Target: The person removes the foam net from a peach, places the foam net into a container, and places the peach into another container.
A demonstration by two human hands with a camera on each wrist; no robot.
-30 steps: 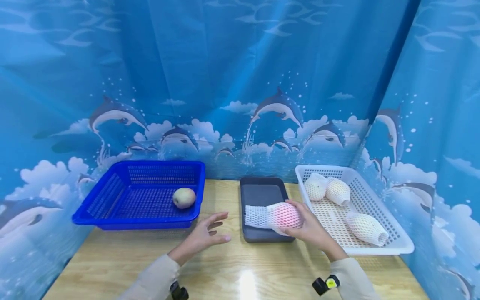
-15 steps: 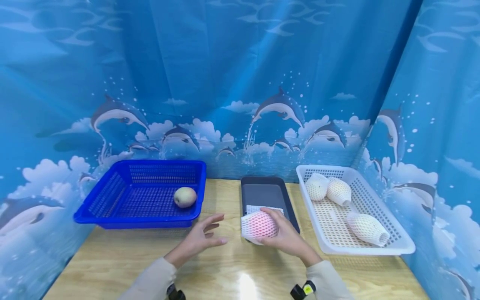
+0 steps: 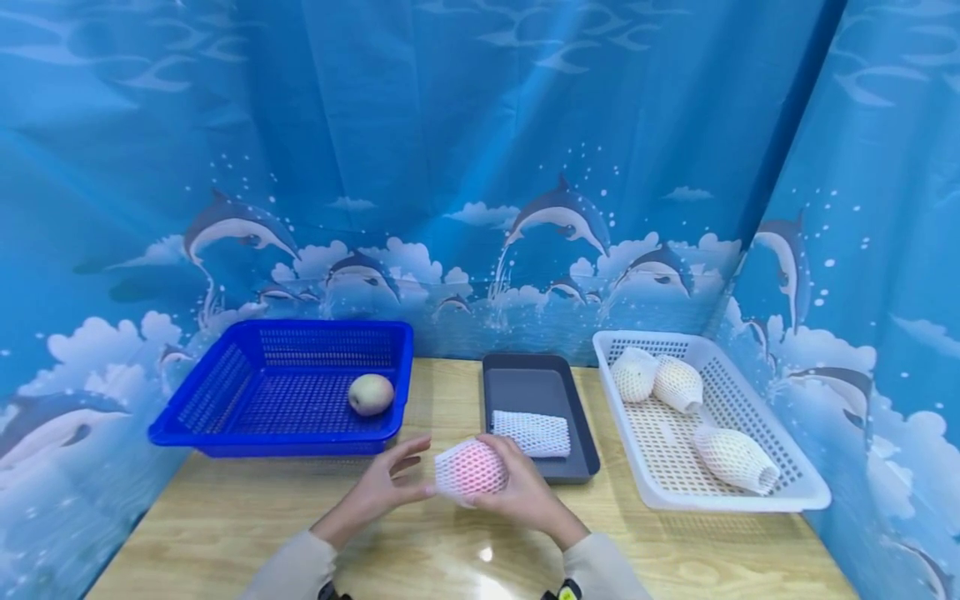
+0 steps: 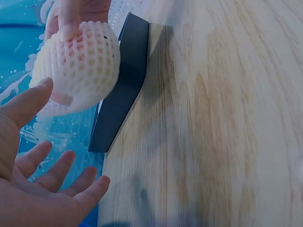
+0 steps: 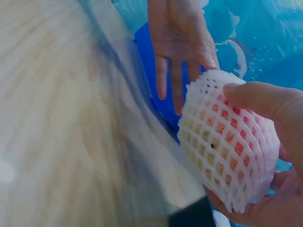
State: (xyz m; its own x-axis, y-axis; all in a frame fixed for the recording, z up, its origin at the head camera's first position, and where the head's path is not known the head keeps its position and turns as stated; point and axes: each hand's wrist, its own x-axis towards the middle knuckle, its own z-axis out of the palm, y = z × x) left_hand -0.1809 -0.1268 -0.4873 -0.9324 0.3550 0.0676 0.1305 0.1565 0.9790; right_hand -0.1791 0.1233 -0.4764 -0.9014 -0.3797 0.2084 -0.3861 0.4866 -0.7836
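My right hand (image 3: 522,492) grips an apple in a white foam net (image 3: 471,471), its red and yellow skin showing through the mesh in the right wrist view. Thumb and fingers lie on opposite sides of the netted apple (image 5: 227,142), which is held above the table in front of the dark tray. My left hand (image 3: 381,486) is just left of it, fingers spread and palm turned toward the fruit. In the left wrist view the left thumb (image 4: 28,101) overlaps the net's edge while the other fingers stay apart from it.
A dark grey tray (image 3: 525,379) holds a flat foam net sleeve (image 3: 532,434). At the left stands a blue basket (image 3: 277,437) with a bare apple (image 3: 371,394). The white basket (image 3: 750,502) at the right holds several netted fruits (image 3: 735,458). A blue dolphin-print curtain (image 3: 480,167) hangs behind.
The right hand has carried the netted apple left and toward me, out from over the tray, uncovering the flat net sleeve there. The left hand has shifted slightly left and nearer me.
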